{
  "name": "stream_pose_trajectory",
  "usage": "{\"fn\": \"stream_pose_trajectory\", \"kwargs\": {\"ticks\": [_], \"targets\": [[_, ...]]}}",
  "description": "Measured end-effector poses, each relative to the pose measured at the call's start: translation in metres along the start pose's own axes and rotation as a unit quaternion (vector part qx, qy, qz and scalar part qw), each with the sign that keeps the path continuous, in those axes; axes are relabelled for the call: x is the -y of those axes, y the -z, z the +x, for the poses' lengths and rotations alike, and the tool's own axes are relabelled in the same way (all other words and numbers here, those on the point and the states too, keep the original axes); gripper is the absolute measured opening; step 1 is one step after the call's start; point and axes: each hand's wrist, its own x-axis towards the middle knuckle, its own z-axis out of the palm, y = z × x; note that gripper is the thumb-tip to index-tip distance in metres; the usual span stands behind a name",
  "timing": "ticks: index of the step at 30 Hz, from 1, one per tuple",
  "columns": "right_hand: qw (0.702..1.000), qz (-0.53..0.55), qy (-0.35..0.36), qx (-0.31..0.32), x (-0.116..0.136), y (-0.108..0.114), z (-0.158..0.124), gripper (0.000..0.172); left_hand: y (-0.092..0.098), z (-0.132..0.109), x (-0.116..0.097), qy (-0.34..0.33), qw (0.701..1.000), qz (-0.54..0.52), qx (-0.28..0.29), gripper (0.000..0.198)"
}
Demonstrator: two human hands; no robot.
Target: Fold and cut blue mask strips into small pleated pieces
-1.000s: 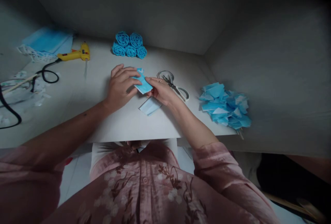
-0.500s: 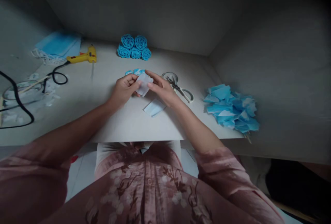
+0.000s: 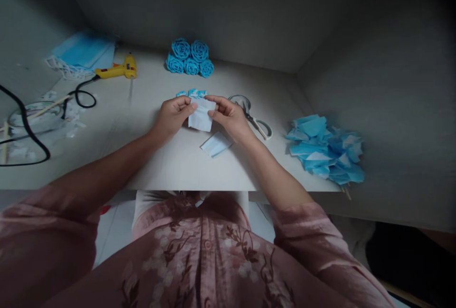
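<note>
Between my two hands is a small white square of mask fabric (image 3: 201, 117), facing me nearly flat. My left hand (image 3: 174, 117) pinches its upper left side with thumb and fingers. On the other side, my right hand (image 3: 228, 116) grips the right edge, thumb in front. Just below lies a pale blue folded piece of mask fabric (image 3: 216, 144) on the table. Small blue-and-white folded pieces (image 3: 197, 93) show behind my fingertips, partly hidden. Scissors (image 3: 257, 124) with white handles rest to the right of my right hand, over a roll of tape (image 3: 240, 101).
Several rolled blue rosettes (image 3: 190, 57) are stacked at the back. A yellow glue gun (image 3: 123, 67) lies left, beside blue face masks (image 3: 81, 54). Its black cable (image 3: 28, 130) loops past sticks and scraps. Blue fabric flowers on sticks (image 3: 326, 149) lie at the right edge.
The white fabric square has been spread flatter and shows more of its face. My hands have moved slightly apart, still holding it. The whole view has shifted a little.
</note>
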Motion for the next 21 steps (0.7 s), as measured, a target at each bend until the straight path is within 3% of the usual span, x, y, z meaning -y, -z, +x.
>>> {"fn": "stream_pose_trajectory", "kwargs": {"ticks": [12, 16, 21], "targets": [[0.997, 0.002, -0.068, -0.031, 0.019, 0.002, -0.004, 0.071, 0.0, 0.002, -0.002, 0.009, 1.0, 0.002, -0.001, 0.022], [0.998, -0.028, -0.048, -0.007, 0.018, 0.0, -0.005, 0.079, -0.001, 0.001, -0.003, 0.0, 0.999, 0.029, 0.017, 0.018], [0.999, -0.039, -0.033, 0.003, 0.01, 0.002, -0.003, 0.074, 0.0, 0.002, 0.0, -0.003, 1.0, 0.023, 0.01, 0.022]]}}
